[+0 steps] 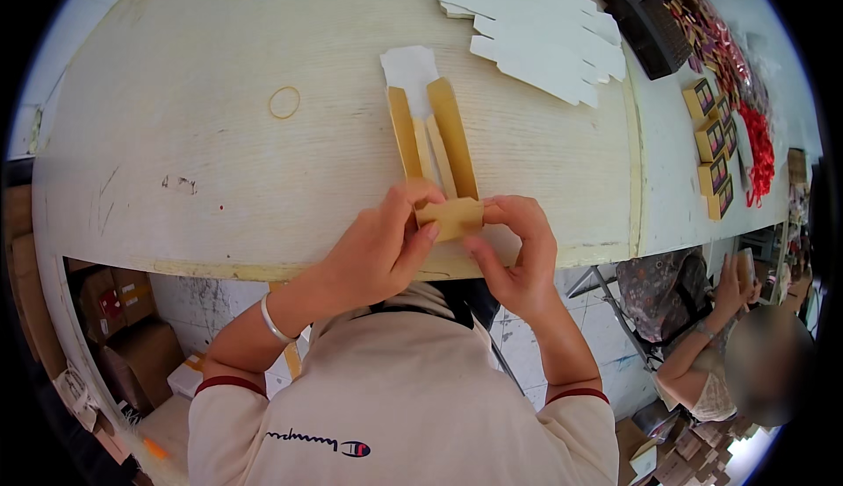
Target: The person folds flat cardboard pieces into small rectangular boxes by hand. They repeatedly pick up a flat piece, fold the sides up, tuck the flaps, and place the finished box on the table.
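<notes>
A partly folded carton (455,148) lies in front of me, tan on its standing side walls, with a white flap stretched out at its far end. My left hand (382,236) grips the near left corner, its thumb against the tan end flap (453,218) and its fingers reaching inside. At the near right corner my right hand (522,253) has its index finger on the flap's edge. The right thumb curls just below, slightly blurred. Part of the carton's near end is hidden by my fingers.
A stack of flat white carton blanks (544,29) lies at the far right, near a black basket (648,34). A rubber band (284,102) rests on the left of the table. Small finished boxes (711,139) and red ribbon (757,148) sit farther right. Another person (702,367) works at lower right.
</notes>
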A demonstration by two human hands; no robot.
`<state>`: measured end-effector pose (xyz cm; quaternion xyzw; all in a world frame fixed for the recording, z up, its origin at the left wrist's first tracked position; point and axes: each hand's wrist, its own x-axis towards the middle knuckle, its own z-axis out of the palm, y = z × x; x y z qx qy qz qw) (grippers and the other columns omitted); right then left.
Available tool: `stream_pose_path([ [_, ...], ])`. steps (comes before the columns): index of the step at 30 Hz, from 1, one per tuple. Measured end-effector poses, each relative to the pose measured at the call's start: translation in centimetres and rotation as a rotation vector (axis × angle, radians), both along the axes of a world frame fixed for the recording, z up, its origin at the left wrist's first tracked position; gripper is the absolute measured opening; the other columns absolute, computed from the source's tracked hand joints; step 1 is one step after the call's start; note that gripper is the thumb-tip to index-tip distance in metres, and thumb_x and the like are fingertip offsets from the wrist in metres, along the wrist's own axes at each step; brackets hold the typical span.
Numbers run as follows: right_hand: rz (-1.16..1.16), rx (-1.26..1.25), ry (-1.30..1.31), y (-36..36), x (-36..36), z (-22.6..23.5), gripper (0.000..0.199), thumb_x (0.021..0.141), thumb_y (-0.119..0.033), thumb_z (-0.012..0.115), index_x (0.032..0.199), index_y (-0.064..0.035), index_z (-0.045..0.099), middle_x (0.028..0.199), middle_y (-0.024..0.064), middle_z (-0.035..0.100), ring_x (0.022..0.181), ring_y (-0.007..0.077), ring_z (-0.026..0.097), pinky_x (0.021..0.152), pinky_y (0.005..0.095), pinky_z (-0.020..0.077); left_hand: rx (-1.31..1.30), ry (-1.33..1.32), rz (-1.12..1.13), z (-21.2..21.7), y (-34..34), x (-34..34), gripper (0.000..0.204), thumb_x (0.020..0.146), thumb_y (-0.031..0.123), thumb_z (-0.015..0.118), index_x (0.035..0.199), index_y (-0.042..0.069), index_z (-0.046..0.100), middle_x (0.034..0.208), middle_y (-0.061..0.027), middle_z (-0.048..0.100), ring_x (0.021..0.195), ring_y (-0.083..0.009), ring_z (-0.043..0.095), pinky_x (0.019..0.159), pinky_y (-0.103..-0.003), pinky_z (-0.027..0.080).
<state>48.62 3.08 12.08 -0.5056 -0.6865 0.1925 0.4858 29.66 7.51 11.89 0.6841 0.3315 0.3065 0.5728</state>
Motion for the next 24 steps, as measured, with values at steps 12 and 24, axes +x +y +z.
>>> stream_pose_path([
  [12, 0.12, 0.212, -0.578, 1.7, 0.8, -0.3, 0.035, 0.071, -0.004, 0.067, 0.105, 0.0025, 0.063, 0.104, 0.008, 0.054, 0.075, 0.0178, 0.055, 0.055, 0.0295, 0.0464, 0.891, 0.373, 0.121, 0.4, 0.9, 0.5, 0.022, 0.075, 0.0, 0.07, 0.096, -0.002, 0.065, 0.102, -0.01, 0.059, 0.064, -0.0196, 0.057, 0.053, -0.031, 0.048],
  [24, 0.3, -0.292, -0.527, 4.2, 0.7, 2.5, 0.014, 0.075, 0.0, 0.063, 0.086, -0.0028, 0.056, 0.079, 0.0083, 0.048, 0.061, 0.0258, 0.053, 0.055, 0.0363, 0.0427, 0.714, 0.534, -0.067, 1.8, 2.5, 0.5, 0.022, 0.071, -0.001, 0.061, 0.093, 0.001, 0.059, 0.083, -0.0067, 0.053, 0.063, -0.0189, 0.058, 0.048, -0.028, 0.046],
])
